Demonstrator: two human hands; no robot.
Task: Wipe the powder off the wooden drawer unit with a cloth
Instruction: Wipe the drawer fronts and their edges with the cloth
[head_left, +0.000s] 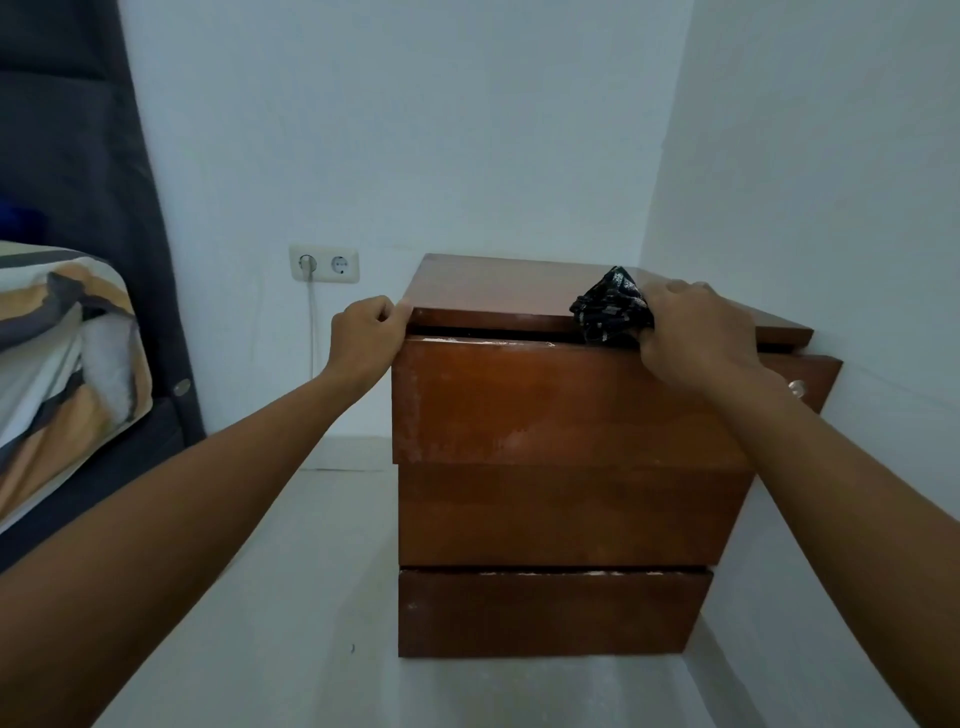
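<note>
The drawer unit (566, 457) stands on a pale floor (291, 597) in a corner, its right side against the right wall (831, 182) and its back near the rear wall (415, 130). It shows 3 drawer fronts; the top one sits slightly forward under the top panel, leaving a dark gap. White powder (488, 342) streaks the upper edge of the top drawer, its left edge and lower face, and more lies along the top edge of the bottom drawer.

The left hand (366, 338) grips the front left corner of the top panel, fingers curled together on the edge. The right hand (696, 332) rests at the front edge toward the right, fingers clamped on a bunched dark patterned cloth (610, 304), which lies on the top panel and hangs over into the gap.

A double socket (324, 264) with 1 white plug and cable sits on the rear wall left of the unit. A bed (62, 353) with patterned bedding and a dark headboard (78, 130) fills the left side
</note>
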